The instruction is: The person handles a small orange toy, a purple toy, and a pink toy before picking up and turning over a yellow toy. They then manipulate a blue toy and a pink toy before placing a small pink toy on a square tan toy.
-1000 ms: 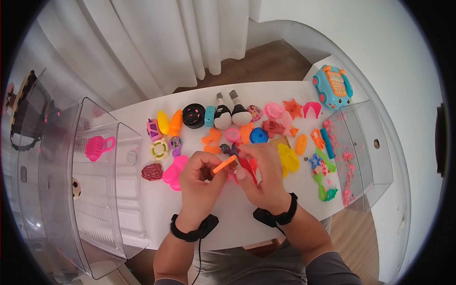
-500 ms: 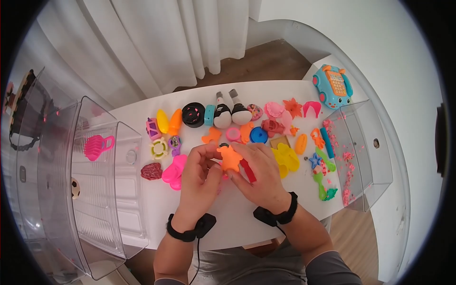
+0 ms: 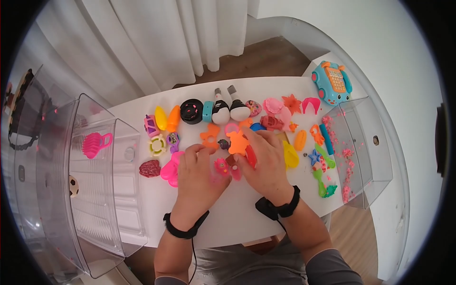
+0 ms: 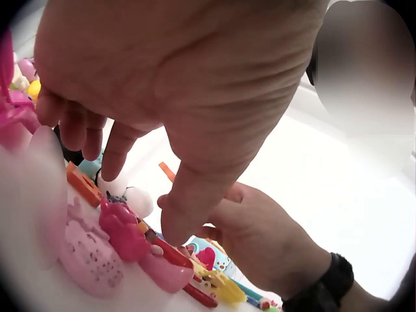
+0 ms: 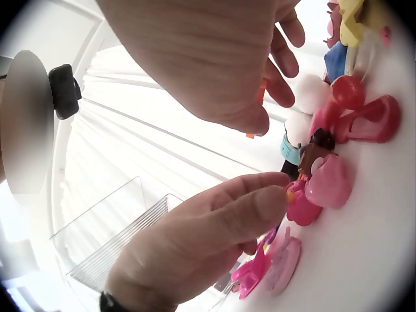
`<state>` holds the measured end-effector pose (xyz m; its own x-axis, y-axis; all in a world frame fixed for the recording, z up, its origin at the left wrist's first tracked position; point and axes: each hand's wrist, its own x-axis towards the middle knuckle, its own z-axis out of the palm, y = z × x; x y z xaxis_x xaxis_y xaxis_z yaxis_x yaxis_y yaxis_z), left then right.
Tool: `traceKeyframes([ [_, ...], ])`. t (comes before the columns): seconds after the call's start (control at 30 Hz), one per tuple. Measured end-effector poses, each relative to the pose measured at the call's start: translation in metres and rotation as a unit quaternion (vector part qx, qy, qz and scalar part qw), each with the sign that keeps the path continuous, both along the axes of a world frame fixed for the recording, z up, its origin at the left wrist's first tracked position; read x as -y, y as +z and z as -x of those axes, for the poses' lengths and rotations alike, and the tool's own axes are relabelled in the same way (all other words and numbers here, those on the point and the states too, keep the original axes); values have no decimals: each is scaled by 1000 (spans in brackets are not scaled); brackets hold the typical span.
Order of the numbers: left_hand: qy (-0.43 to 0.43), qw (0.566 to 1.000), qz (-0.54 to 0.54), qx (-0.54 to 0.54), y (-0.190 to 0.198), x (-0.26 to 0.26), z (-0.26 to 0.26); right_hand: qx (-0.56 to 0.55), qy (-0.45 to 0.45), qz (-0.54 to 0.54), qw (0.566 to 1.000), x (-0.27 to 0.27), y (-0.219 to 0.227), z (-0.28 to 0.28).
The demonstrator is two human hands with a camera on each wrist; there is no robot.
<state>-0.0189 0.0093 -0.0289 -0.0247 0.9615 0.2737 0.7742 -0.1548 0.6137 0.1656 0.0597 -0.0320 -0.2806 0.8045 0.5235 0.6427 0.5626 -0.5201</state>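
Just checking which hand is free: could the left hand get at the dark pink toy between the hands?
Probably yes: the left hand looks empty and is close beside the dark pink toy, with nothing visible between them. The right hand holds the orange piece.

This looks like a room in a home, perhaps a play corner, though a playroom elsewhere could not be told apart from it: long pale curtains hang in folds near a wood-look floor and a plain white wall. Bright plastic toys are strewn over the white tabletop, with a toy telephone near its far right corner. Clear plastic bins stand at both sides, a small football showing through the left one
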Motion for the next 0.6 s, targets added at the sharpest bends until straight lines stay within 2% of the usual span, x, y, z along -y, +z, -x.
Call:
traceKeyframes([
  [0.13,-14,998,48,-48,-1,4,-4,-2,8,14,1000,1,4,3],
  [0.27,-16,996,69,-54,1,6,1,10,9,19,1000,3,8,4],
  [0.33,-49,995,81,-37,9,7,8,16,10,20,1000,3,7,4],
  [0.37,-48,995,80,-35,10,5,10,17,11,19,1000,3,7,5],
  [0.43,11,997,62,-38,12,0,14,14,14,15,1000,4,7,5],
  [0.53,19,996,-3,-85,10,-4,16,10,17,15,1000,4,8,6],
  [0.6,17,992,-9,-121,-3,-7,18,11,18,14,1000,5,6,6],
])
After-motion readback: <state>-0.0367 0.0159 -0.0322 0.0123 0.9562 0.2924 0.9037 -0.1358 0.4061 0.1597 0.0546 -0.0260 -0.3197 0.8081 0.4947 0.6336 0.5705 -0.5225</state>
